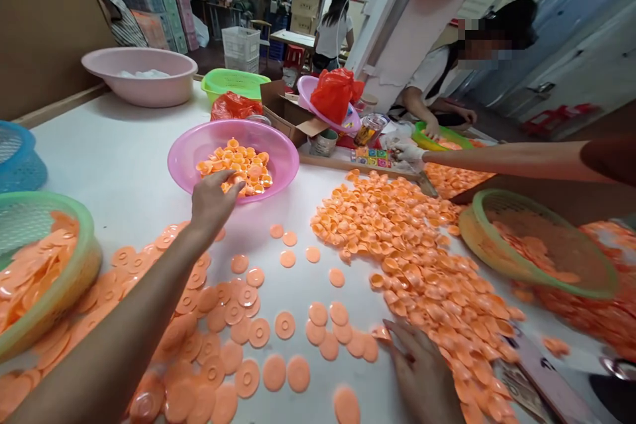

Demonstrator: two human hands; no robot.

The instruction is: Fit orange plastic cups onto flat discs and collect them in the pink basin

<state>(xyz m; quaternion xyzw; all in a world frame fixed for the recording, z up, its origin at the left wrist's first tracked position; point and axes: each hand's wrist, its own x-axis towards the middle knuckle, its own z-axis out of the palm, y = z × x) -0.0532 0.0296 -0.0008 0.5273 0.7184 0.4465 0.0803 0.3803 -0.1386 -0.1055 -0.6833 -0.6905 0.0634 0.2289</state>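
My left hand [213, 202] reaches over the near rim of a pink basin [181, 169]. Its thumb and fingers are apart, and I see nothing held between them. Inside the basin lies a heap of small orange plastic cups [246, 162]. My right hand [424, 371] is low on the white table [298, 291], its thumb and forefinger pinching a small orange plastic piece [381, 332] at the edge of a large pile of orange cups [392, 225]. Flat orange discs [274, 372] are scattered between my hands, thicker toward the left.
A green basket [89, 238] of discs stands at left, near a blue basket [22, 156]. Another green-rimmed basket [541, 278] sits at right, by a phone [551, 377]. A co-worker's gloved hand [410, 152] reaches in from the right. Another person [427, 93] works beyond.
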